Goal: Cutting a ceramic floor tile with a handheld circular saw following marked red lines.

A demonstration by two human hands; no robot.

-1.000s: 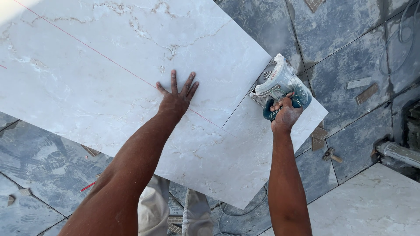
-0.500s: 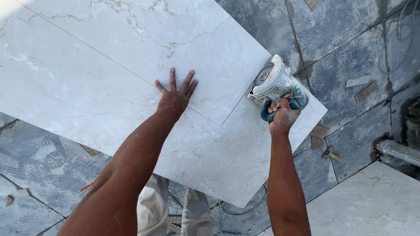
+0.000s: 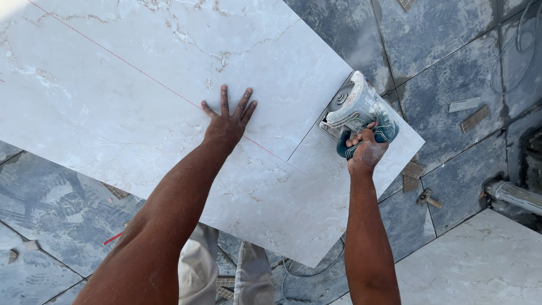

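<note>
Right there, the big pale marble-look tile [image 3: 141,101] lies flat over the blue-grey floor [image 3: 451,73], a red line [image 3: 130,65] drawn across it. It looks stiff, heavy and brittle, probably best braced near the cut. The left hand [image 3: 226,125] presses flat on it, fingers spread. The right hand [image 3: 366,152] is wrapped tight around the angle grinder [image 3: 358,110], sitting at the dark cut [image 3: 307,141].

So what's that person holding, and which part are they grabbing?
The right hand grips a dusty handheld cutting tool by its blue rear handle. The left hand holds nothing; it presses flat on the pale marble tile.
</note>
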